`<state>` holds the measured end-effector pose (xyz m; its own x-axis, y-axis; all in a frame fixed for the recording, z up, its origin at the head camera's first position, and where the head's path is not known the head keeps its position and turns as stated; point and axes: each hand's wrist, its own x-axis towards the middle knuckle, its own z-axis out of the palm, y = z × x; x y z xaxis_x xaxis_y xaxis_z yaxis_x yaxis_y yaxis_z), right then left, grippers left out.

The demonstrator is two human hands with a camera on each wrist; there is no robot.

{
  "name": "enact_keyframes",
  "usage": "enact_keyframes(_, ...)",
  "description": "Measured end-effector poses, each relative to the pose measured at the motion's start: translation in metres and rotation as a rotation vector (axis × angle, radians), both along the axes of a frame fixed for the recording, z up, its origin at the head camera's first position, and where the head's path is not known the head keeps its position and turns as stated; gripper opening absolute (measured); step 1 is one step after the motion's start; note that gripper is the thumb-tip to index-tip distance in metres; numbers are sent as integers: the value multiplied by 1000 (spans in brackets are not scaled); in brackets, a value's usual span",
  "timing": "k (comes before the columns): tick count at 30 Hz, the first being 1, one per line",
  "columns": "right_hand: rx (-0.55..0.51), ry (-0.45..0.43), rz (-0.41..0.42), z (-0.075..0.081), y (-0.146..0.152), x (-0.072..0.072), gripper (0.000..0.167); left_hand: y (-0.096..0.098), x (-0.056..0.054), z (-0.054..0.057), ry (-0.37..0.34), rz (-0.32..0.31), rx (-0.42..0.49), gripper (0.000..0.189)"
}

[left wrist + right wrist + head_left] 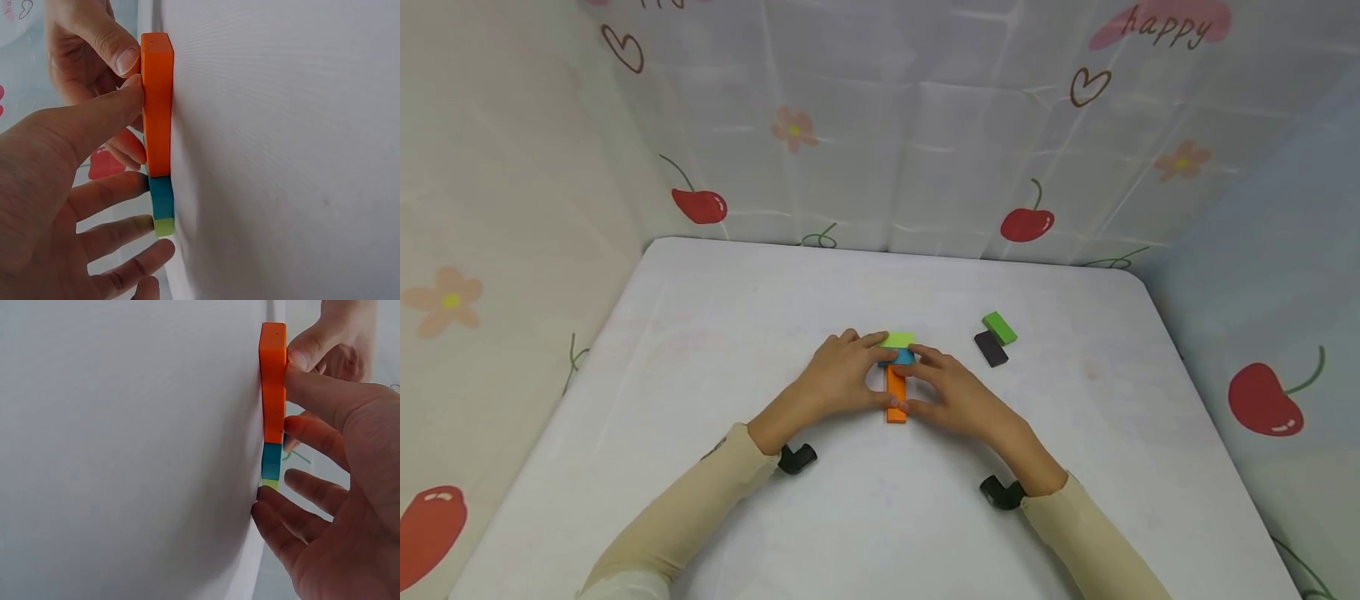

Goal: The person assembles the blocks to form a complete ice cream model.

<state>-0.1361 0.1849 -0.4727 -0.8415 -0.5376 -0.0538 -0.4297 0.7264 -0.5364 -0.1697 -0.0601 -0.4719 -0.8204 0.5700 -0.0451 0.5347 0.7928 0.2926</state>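
An orange oblong block (896, 383) lies lengthwise on the white table, its far end against a blue block (905, 357). Beyond that comes a light green block (898, 339), in line with the other two. My left hand (841, 377) is at the left of this row, thumb tip on the orange block and fingertips near the blue and light green ones. From the right, my right hand (953, 394) touches the orange block too, with its thumb and index finger. Spread fingers (115, 234) of the left hand show in the left wrist view.
Right of the row lie a green block (1000, 327) and a dark block (991, 349), close together. Black wrist pieces (797, 458) stick out beneath both sleeves. A patterned curtain (887, 150) rises behind the table's far edge.
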Motion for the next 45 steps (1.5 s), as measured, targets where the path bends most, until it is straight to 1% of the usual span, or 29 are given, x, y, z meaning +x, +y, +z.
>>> enact_keyframes(5,-15,5,-76,5,14,-1,50,2,0,1,-8,16,-7,76)
enact_keyframes(7,-32,7,-123,11,26,-3,47,3,0,3,-20,22,1,76)
enact_keyframes(11,-62,41,-232,18,55,-7,41,5,1,3,-27,22,8,76)
enact_keyframes(16,-53,92,-368,20,89,-12,35,5,2,2,-31,15,14,75)
enact_keyframes(21,-13,97,-449,17,107,-15,35,4,4,2,-34,22,22,74)
enact_keyframes(24,7,74,-468,14,111,-16,37,3,4,1,-36,27,20,74)
enact_keyframes(27,7,59,-460,10,113,-16,38,3,4,0,-37,27,17,74)
enact_keyframes(32,-5,83,-436,4,111,-18,38,3,3,0,-31,25,4,75)
enact_keyframes(39,2,75,-456,1,109,-21,38,2,3,-1,-23,28,-12,75)
enact_keyframes(45,2,66,-465,0,108,-22,38,1,4,1,-24,30,-10,75)
